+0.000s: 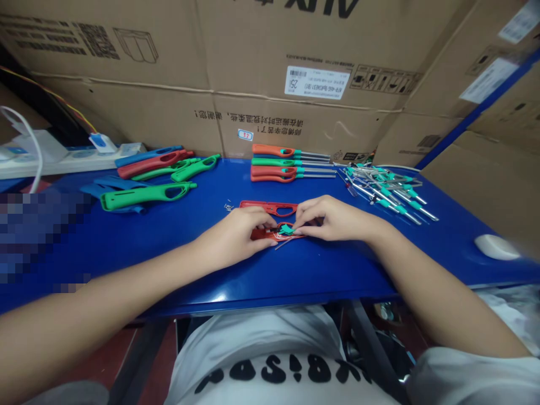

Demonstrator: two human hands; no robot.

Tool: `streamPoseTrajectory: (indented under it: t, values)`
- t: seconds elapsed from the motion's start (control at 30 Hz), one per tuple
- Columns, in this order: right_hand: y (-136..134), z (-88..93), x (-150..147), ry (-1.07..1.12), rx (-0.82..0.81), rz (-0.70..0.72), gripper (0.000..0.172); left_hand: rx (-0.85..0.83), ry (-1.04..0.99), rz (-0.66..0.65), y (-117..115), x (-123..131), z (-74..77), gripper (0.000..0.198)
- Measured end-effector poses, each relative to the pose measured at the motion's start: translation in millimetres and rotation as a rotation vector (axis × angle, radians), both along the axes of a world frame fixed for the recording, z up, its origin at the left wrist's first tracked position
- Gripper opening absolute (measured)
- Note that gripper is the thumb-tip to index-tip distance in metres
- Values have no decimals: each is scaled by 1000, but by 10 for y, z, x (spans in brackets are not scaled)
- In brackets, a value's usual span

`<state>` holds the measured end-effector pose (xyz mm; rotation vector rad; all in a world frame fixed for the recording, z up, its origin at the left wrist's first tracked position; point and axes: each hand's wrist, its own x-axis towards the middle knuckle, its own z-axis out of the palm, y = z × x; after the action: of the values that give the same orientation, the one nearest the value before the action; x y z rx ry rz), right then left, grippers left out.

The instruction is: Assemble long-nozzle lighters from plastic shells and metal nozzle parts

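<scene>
A red plastic handle shell lies on the blue table in front of me. My left hand is curled over its left end and holds it down. My right hand pinches a small teal part with a thin metal rod at the shell's middle. A second red shell half lies just behind, untouched.
Loose green, red and blue shells lie at the left. Several assembled lighters are lined up at the back centre. A heap of metal rods with teal ends sits at the right. Cardboard boxes wall the back. A white object rests far right.
</scene>
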<state>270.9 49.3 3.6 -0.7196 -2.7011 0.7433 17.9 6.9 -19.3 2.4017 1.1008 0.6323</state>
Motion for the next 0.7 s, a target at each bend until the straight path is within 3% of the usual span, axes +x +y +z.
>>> streamPoseTrajectory:
  t: [0.5, 0.7]
  values:
    - [-28, -58, -48, 33, 3, 45, 8, -65, -49, 14, 8, 18, -1, 26]
    - [-71, -35, -59, 44, 120, 69, 11, -77, -28, 9, 12, 16, 24, 25]
